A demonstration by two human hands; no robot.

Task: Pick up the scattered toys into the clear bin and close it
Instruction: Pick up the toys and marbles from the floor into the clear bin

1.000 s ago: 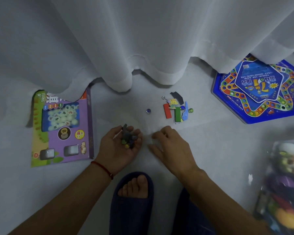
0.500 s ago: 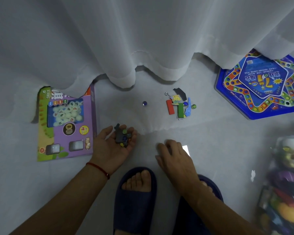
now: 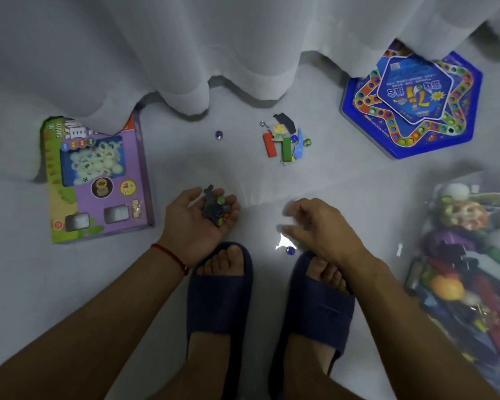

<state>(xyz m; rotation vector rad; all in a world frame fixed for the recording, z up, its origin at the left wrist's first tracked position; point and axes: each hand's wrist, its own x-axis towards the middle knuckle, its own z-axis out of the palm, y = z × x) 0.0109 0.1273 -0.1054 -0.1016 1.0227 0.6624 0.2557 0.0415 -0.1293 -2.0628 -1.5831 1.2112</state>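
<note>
The tidy-up appears partly done. The clear bin is sitting at the right edge of the view, already holding many toys; whether a lid is on it cannot be told. Well to the left of the bin, a small pile of toys is lying on the floor, with a lone blue marble further left again. Another blue marble is resting nearer the bin. The left hand is lying palm up, fingers curling around a handful of small toys. The right hand is hovering just above the nearer marble, blurred, fingers loosely bent and holding nothing visible.
</note>
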